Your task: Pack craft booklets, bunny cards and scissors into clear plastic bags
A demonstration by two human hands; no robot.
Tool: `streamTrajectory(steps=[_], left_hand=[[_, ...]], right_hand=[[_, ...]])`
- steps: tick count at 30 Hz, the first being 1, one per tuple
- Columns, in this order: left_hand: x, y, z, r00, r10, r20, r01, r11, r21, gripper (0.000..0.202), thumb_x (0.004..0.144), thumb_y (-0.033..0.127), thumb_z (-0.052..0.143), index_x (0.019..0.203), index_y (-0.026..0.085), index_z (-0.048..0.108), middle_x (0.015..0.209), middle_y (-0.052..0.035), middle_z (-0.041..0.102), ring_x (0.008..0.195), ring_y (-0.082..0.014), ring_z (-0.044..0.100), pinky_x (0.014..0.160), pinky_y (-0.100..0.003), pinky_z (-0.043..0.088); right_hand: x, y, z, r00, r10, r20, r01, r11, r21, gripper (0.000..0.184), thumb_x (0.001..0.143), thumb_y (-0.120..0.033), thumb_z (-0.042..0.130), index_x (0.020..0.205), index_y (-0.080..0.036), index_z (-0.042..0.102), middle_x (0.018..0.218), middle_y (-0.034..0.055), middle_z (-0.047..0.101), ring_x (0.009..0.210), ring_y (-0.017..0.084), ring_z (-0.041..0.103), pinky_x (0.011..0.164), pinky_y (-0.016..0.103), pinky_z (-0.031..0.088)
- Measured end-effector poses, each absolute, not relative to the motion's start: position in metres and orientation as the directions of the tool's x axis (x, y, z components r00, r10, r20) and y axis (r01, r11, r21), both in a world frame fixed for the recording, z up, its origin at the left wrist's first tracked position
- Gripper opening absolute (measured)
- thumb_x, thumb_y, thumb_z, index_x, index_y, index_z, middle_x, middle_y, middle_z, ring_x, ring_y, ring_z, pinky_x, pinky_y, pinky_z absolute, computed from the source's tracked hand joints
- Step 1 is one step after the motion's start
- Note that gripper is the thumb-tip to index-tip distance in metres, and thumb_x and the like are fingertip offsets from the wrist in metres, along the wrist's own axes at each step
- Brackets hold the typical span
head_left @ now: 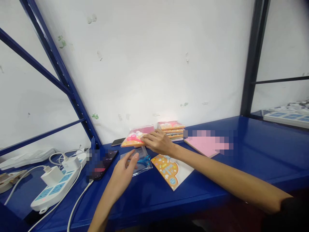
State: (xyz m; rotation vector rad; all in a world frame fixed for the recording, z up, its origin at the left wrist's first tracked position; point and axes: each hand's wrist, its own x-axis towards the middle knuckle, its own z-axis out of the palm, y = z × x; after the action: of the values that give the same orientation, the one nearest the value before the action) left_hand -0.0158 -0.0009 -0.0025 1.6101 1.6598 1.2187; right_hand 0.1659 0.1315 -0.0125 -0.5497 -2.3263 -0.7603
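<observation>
From my remote seat on the head camera, I see the right hand (158,142) lying across a pink-and-orange stationery packet (135,137), its fingers close together and pressed on top. I cannot tell whether the thumb pinches from beneath. The left hand (122,177) is loosely spread, fingers slightly curled at the edge of a clear plastic pouch (142,166) holding blue-handled scissors (145,160), and I cannot tell whether they touch it. Taking that pouch as my landmark, the packet sits just behind it, overlapping its far edge, and a stack of orange booklets (171,129) lies behind it to the right. A loose orange-and-white booklet (170,170) lies askew just to its right on the blue steel table (241,154), with a pink notebook (201,145) farther right. To its left are a cabled smartphone (106,161), then a white power strip (54,193) with a plugged-in charger (51,175). The flat pressure looks meant to steady the packet on the smooth paint, while the charging gear seems kept apart from the paper goods.
</observation>
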Motion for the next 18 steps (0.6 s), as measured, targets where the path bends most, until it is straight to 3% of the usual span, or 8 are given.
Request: streamTrajectory(steps=[2,5,7,10,12,14,18], left_hand=[[-0.009,0.002,-0.008,-0.144,0.972,0.184,0.216,-0.151,0.965,0.080,0.083,0.067,0.063,0.140,0.012,0.054,0.116,-0.0170,0.073,0.083,-0.0267,0.072,0.059,-0.030,0.049],[-0.002,0.000,-0.007,-0.261,0.937,0.231,-0.162,-0.278,0.947,0.070,0.080,0.055,0.074,0.136,0.017,0.056,0.121,-0.0123,0.072,0.085,-0.0224,0.072,0.061,-0.027,0.052],[-0.003,-0.004,-0.001,-0.377,0.897,0.231,-0.271,-0.346,0.898,0.053,0.080,0.040,0.077,0.126,0.019,0.062,0.115,-0.0058,0.073,0.083,-0.0174,0.070,0.059,-0.022,0.052],[-0.012,-0.011,0.014,-0.466,0.868,0.173,-0.336,-0.355,0.873,0.032,0.083,0.027,0.072,0.113,0.021,0.068,0.104,-0.0003,0.074,0.077,-0.0130,0.067,0.051,-0.017,0.048],[-0.021,-0.015,0.023,-0.541,0.821,0.185,-0.327,-0.408,0.852,0.024,0.085,0.023,0.070,0.109,0.022,0.070,0.103,0.0016,0.074,0.079,-0.0122,0.068,0.053,-0.015,0.050],[-0.031,-0.019,0.031,-0.607,0.764,0.217,-0.305,-0.477,0.824,0.022,0.086,0.018,0.068,0.106,0.023,0.071,0.106,0.0024,0.074,0.085,-0.0125,0.069,0.059,-0.016,0.056],[-0.044,-0.027,0.041,-0.648,0.722,0.242,-0.281,-0.522,0.805,0.023,0.084,0.013,0.065,0.105,0.020,0.072,0.113,-0.0015,0.075,0.092,-0.0175,0.072,0.058,-0.020,0.061]], right_hand=[[0.163,0.119,-0.011,-0.710,0.131,0.692,0.528,0.748,0.401,0.030,0.108,-0.022,0.039,0.118,-0.025,0.067,0.121,0.0044,0.075,0.094,0.022,0.063,0.077,0.037,0.036],[0.157,0.094,-0.012,-0.687,-0.031,0.726,0.459,0.756,0.466,0.028,0.107,-0.021,0.042,0.114,-0.028,0.068,0.117,0.0002,0.076,0.088,0.020,0.062,0.073,0.036,0.037],[0.156,0.080,-0.012,-0.662,-0.105,0.742,0.402,0.786,0.470,0.025,0.105,-0.027,0.045,0.118,-0.027,0.068,0.118,0.0017,0.075,0.088,0.020,0.061,0.074,0.037,0.040],[0.160,0.070,-0.008,-0.636,-0.108,0.764,0.328,0.859,0.394,0.032,0.101,-0.038,0.047,0.123,-0.025,0.067,0.122,0.0064,0.072,0.095,0.023,0.062,0.081,0.039,0.044],[0.168,0.072,-0.005,-0.623,-0.079,0.778,0.313,0.887,0.340,0.030,0.099,-0.038,0.047,0.113,-0.024,0.070,0.116,0.0084,0.072,0.096,0.023,0.063,0.080,0.037,0.045],[0.177,0.077,-0.005,-0.661,0.017,0.751,0.331,0.904,0.271,0.031,0.100,-0.037,0.044,0.098,-0.022,0.071,0.102,0.0085,0.074,0.085,0.021,0.064,0.070,0.034,0.044],[0.193,0.086,-0.017,-0.818,0.343,0.462,0.445,0.886,0.130,0.043,0.103,-0.043,0.043,0.077,-0.021,0.069,0.066,0.0033,0.069,0.055,0.017,0.056,0.053,0.031,0.029]])
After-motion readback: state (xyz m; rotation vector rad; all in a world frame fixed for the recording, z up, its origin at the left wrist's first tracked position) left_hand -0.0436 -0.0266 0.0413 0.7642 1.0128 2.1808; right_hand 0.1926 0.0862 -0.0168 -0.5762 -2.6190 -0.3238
